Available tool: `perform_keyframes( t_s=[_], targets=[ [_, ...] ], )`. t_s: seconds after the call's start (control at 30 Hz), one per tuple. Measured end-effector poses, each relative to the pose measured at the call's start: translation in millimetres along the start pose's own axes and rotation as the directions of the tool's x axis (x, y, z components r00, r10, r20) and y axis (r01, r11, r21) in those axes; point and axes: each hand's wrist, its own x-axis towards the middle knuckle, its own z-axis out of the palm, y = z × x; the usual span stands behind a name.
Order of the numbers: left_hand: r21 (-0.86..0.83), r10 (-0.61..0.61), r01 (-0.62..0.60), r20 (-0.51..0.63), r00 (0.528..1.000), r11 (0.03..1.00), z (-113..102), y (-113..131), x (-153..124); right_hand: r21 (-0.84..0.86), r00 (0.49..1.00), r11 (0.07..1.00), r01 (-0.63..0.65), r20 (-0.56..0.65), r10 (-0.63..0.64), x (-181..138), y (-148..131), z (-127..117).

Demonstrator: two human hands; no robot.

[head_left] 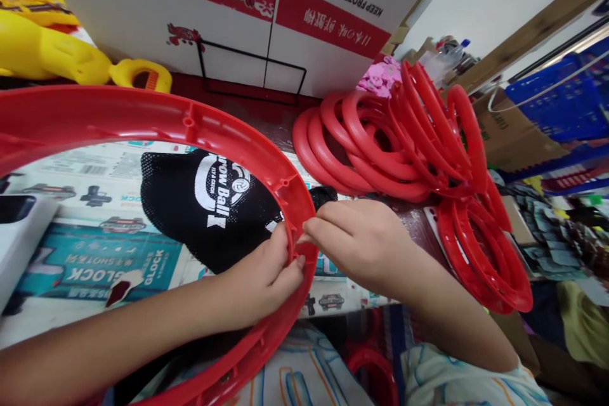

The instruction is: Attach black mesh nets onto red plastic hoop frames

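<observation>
A large red plastic ring [200, 127] fills the near left of the view, tilted towards me. My left hand [264, 279] reaches through it and pinches its right rim from the inside. My right hand [354, 244] is closed on the same stretch of rim from the outside, fingertips meeting those of the left. Under the ring lies a black mesh net [204, 209] with a white ball logo, resting on printed cardboard sheets [95, 260].
A pile of several red rings [404, 139] leans at the right, with more below [490, 254]. A white carton [266, 13] stands behind. Yellow plastic toys [61, 54] lie at the far left. Blue crates [566, 101] and cardboard boxes fill the right.
</observation>
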Motion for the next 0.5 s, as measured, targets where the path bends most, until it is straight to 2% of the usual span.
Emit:
perform_keyframes(
  t_s=[0.13, 0.33, 0.5],
  targets=[
    [0.027, 0.006, -0.008, 0.072, 0.997, 1.0, -2, 8, 1, 0.077, 0.996, 0.995, 0.058, 0.068, -0.063, 3, 5, -7],
    [0.058, -0.011, 0.002, 0.154, 0.988, 0.998, -4, 15, 1, 0.284, 0.984, 0.959, 0.003, 0.17, -0.054, 5, 12, -9],
    [0.065, -0.004, -0.007, 0.164, 0.986, 0.998, -4, 15, 1, 0.318, 0.971, 0.948, 0.004, 0.226, -0.079, 10, 17, -13]
  ],
)
